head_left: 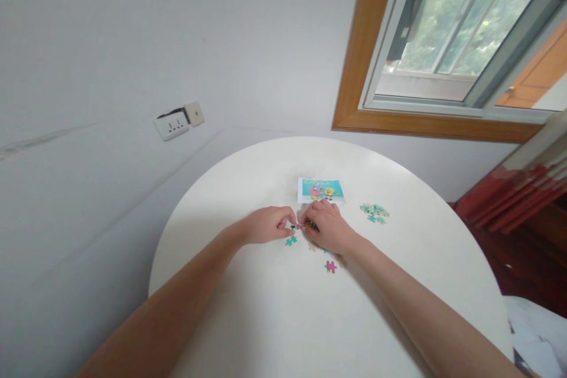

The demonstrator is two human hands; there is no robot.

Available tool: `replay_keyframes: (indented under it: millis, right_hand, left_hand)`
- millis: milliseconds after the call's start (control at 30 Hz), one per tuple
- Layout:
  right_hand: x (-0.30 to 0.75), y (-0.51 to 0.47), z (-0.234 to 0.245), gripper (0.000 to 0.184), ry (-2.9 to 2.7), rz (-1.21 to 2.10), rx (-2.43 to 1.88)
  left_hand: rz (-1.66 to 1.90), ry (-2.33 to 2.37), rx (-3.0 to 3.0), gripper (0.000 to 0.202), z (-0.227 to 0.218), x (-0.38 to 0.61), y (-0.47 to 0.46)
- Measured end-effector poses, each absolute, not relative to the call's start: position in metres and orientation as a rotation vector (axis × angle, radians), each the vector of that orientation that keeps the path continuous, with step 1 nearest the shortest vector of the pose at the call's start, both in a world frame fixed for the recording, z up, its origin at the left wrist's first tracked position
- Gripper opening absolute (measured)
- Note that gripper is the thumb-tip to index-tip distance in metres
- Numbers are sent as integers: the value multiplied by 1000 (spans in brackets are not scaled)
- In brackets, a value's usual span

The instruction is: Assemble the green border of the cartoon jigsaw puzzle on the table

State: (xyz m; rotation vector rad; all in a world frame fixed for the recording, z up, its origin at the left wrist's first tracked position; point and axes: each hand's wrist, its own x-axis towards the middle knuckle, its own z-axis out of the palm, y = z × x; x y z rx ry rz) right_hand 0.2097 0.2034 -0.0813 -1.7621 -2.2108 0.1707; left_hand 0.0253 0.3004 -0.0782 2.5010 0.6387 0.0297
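Observation:
My left hand (269, 224) and my right hand (328, 225) meet near the middle of a round white table (248, 319). Both are closed in a pinch on small jigsaw pieces (302, 225) held between their fingertips. The pieces touch each other just above the tabletop. A teal piece (291, 241) lies under my left hand, and a pink piece (331, 266) lies closer to me. Just beyond my hands lies a small picture card (319, 189) with cartoon figures on a blue ground. A small heap of several green pieces (374, 212) lies to the right.
The table stands against a white wall with a wall socket (173, 124) at the left. A wood-framed window (398, 124) is at the upper right. Red fabric (514, 195) hangs at the right edge, and white cloth (538, 336) shows at the lower right.

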Motion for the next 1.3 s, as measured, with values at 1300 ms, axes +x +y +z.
replay_keyframes:
  millis: [1300]
  right_hand:
    - [194,208,-79,15,-2089,398,-1671]
  left_hand:
    - [-9,522,2332,28,-74,17,309]
